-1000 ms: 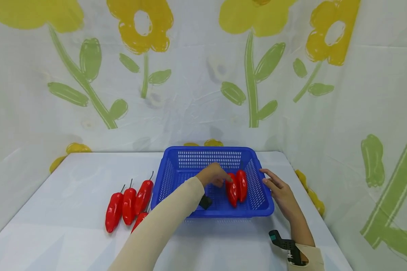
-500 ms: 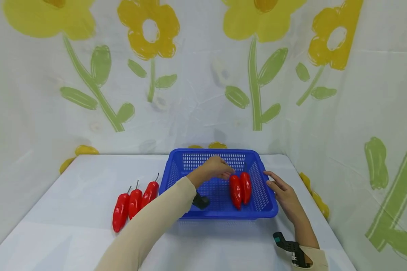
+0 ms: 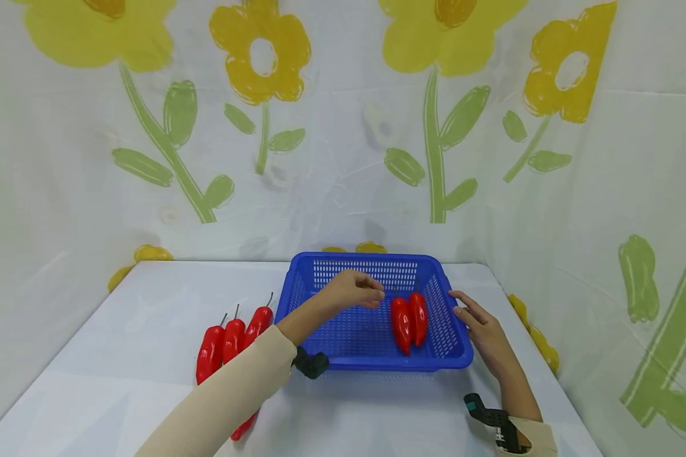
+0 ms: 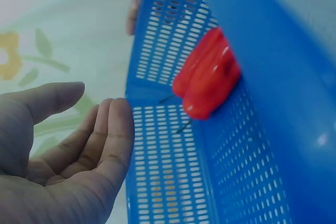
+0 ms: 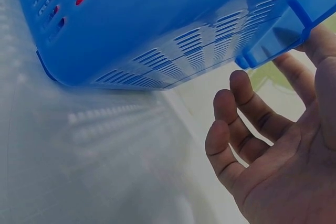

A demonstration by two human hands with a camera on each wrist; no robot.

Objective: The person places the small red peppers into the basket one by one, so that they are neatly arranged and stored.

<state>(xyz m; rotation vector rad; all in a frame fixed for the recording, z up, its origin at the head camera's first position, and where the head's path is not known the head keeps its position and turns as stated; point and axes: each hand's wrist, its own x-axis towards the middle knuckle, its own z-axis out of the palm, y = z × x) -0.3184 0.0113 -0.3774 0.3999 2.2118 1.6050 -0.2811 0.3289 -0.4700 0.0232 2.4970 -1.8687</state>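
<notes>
White floral cloth (image 3: 343, 212) behind white table (image 3: 354, 422). Blue perforated basket (image 3: 389, 365) upright on table. Beige left sleeve (image 3: 223, 400) crosses in front of basket's near left corner. Left hand (image 3: 349, 290) above basket interior: released, fingers softly bent, thumb apart, nothing held. Right hand (image 3: 488, 335) at basket's right rim: fingertips touching, fingers relaxed, no clench. Two red peppers (image 3: 401, 324) in basket, right side, side by side. Three table peppers (image 3: 209, 352) left of basket, partly behind sleeve. Red tip (image 3: 243, 428) below sleeve.
</notes>
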